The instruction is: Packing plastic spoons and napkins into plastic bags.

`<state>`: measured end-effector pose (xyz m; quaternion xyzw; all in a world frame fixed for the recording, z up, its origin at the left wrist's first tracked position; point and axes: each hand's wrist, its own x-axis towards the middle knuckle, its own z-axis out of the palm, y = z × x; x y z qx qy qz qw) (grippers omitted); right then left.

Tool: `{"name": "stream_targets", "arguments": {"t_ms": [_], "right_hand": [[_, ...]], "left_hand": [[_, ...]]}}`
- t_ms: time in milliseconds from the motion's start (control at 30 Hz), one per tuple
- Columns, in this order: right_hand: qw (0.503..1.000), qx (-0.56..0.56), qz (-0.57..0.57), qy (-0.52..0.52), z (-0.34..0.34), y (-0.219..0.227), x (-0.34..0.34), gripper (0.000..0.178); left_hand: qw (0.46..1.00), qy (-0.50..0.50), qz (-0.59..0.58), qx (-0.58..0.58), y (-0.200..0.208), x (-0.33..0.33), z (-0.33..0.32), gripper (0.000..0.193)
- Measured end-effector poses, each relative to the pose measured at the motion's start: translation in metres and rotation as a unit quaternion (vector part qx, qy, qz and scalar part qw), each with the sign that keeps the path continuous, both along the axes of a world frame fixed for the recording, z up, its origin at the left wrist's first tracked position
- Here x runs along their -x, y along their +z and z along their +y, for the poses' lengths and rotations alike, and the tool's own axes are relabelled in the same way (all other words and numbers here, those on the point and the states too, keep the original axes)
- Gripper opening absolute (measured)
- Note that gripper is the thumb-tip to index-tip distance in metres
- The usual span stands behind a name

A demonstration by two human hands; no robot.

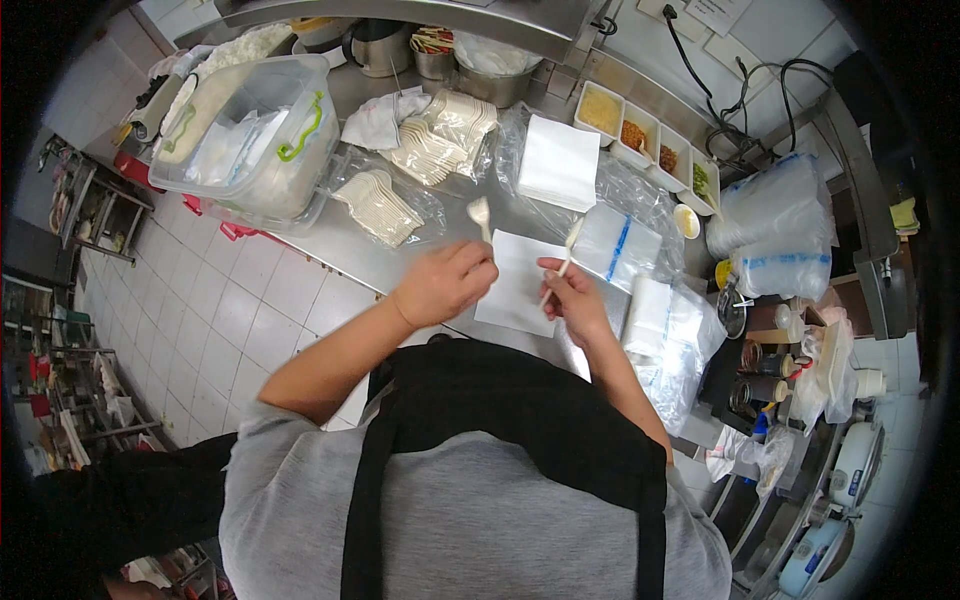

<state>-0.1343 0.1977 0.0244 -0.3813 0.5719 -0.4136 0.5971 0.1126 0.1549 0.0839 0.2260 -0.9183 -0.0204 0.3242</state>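
Between the fingers of my left hand (448, 283) is a cream disposable fork (480, 210), tines pointing away from me. My right hand (574, 297) pinches a slim cream utensil (570, 248), seen nearly edge-on; it looks like a disposable spoon. Both hands are over a white paper sheet (515, 270) on the steel counter. Beyond my left hand, a bundle of cream utensils (378, 207) lies on open clear plastic. Further back is a larger stack of the same kind (450, 135). A pile of white napkins (558, 162) sits beyond the sheet.
A clear lidded tub (262, 165) occupies the left counter. Several white food containers (632, 137) line the back right. Clear bags with a blue stripe (622, 245) lie right of my right hand, by a white roll (648, 315). Another person's dark sleeve (150, 500) shows lower left.
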Motion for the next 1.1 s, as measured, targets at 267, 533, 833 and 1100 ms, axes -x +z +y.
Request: {"name": "stream_targets", "arguments": {"t_ms": [267, 533, 833, 1100], "right_hand": [[0.937, -0.12, -0.314, 0.097, -0.012, 0.02, -0.033, 0.033], [0.93, -0.068, -0.338, 0.129, -0.02, -0.001, -0.003, 0.029], [0.752, 0.203, 0.581, 0.235, -0.027, 0.001, -0.007, 0.021], [0.774, 0.273, 0.549, 0.157, -0.02, -0.025, 0.002, 0.021]], "left_hand": [[0.993, -0.027, 0.114, 0.009, -0.031, 0.013, 0.029, 0.02], [0.993, -0.038, 0.089, -0.071, -0.041, 0.019, 0.028, 0.027], [0.976, -0.042, -0.125, -0.175, -0.1, -0.003, 0.026, 0.024], [0.98, -0.047, -0.116, -0.158, -0.095, -0.001, 0.024, 0.017]]}}
